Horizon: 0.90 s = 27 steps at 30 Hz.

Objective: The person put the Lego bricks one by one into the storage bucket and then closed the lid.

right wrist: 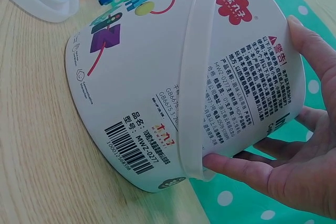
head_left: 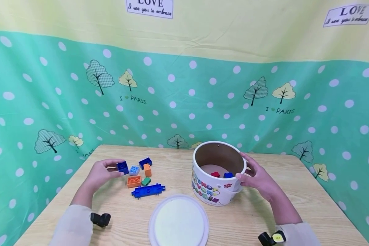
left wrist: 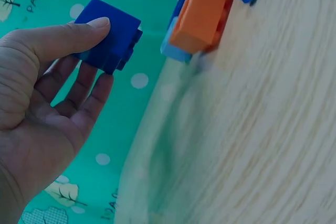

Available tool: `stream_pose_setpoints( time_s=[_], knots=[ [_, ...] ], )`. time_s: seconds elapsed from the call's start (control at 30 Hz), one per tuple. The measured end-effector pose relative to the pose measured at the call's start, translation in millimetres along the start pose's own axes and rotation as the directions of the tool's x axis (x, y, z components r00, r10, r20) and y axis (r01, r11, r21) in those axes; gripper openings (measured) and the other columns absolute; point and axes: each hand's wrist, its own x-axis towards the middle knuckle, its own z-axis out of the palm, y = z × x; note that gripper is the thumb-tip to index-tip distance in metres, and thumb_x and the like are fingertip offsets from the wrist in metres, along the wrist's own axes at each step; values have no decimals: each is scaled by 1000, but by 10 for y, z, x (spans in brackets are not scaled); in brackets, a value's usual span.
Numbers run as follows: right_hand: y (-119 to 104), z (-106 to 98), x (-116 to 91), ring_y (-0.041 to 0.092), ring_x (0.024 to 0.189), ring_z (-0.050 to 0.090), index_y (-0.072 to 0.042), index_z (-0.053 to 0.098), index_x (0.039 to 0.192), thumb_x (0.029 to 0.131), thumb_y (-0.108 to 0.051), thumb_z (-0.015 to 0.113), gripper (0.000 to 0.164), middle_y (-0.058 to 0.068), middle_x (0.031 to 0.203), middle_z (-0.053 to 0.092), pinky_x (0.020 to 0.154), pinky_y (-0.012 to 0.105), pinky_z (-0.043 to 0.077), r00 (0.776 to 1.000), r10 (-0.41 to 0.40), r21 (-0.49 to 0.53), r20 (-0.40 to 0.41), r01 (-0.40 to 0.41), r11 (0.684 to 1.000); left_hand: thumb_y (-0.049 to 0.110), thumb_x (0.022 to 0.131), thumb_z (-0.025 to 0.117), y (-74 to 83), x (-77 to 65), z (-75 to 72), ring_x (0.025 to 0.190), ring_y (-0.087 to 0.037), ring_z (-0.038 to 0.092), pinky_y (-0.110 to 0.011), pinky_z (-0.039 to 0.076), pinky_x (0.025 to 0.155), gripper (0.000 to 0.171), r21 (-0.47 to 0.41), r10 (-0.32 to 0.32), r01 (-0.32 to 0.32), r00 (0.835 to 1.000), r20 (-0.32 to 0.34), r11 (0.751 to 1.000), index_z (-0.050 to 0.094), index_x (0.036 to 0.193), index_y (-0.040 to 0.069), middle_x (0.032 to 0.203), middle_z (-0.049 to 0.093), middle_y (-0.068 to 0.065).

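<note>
My left hand (head_left: 99, 176) pinches a dark blue toy brick (head_left: 122, 167) between thumb and fingers; the left wrist view shows the thumb flat on the brick's side (left wrist: 109, 35). Just right of it lie a light blue brick (head_left: 134, 170), an orange brick (head_left: 134, 181), another orange brick (head_left: 147, 169), a green brick (head_left: 146, 181) and a second dark blue brick (head_left: 145, 163). My right hand (head_left: 258, 176) grips the right side of a white printed bucket (head_left: 207, 191), its thumb near the rim. Inside the bucket are a red piece (head_left: 215, 174) and a blue piece (head_left: 228, 175).
A long blue wheel-base piece (head_left: 148, 190) lies in front of the bricks. The round white lid (head_left: 179, 222) rests flat near the table's front, left of the bucket. Behind the wooden table (head_left: 123, 218) hangs a green dotted curtain (head_left: 178, 89).
</note>
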Motion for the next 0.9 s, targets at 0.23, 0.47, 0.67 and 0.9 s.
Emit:
stream_pose_setpoints(
  time_s=[0.23,0.47,0.67,0.9],
  knots=[
    [5,22,17,53,135,29,-23,18,156,87,-26,74,89,24,154,21,89,53,52,1000,0,-10,-2,0,1000,10,80,80,185,-45,75,115,-40,57,-31,56,84,52,13,56,-57,998,9,998,62,129,2,132,55,-23],
    [14,23,20,53,135,28,-23,18,156,87,-26,75,89,23,154,21,89,54,52,1000,-4,-8,-1,4,1000,12,79,81,344,-94,167,114,-39,57,-31,56,84,52,6,119,-119,992,40,993,64,127,4,131,56,-20],
    [14,-5,4,52,136,27,-23,18,156,87,-27,74,90,23,155,20,89,54,52,1000,-7,-14,-3,7,1000,15,77,84,480,-110,292,115,-38,56,-31,56,83,53,-29,130,-129,989,63,991,65,126,7,133,55,-16],
    [21,-10,1,52,136,26,-23,17,156,87,-25,74,90,22,156,19,89,53,52,1000,-1,-11,-3,1,1000,13,77,83,582,-121,462,109,-36,60,-30,57,81,48,-62,204,-199,976,80,978,68,122,6,127,59,-14]
  ],
)
